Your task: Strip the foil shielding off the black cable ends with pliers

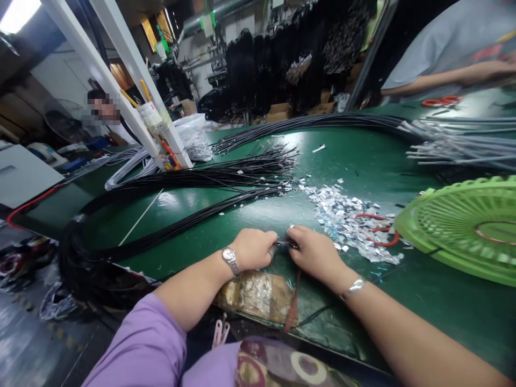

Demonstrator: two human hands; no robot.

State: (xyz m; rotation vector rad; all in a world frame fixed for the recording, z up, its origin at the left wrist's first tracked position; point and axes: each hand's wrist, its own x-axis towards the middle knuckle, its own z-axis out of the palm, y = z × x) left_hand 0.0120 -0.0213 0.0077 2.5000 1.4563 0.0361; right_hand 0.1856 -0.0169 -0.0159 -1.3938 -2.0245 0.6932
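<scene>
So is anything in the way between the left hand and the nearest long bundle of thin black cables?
Nothing visible blocks the way: between the left hand and the long bundle of thin black cables lies flat green tabletop. The heap of small, whitish scraps sits off to the right.

- I position the left hand (255,248) just beside the right hand (316,255), fingers of both curled at a small dark piece (293,244), detail unclear.
- Black cables (193,179) lie on the green table (427,317).
- White scraps (342,215) lie near the green basket (439,256).

Open tabletop (252,217), scrap pile (338,212) rightward
</scene>
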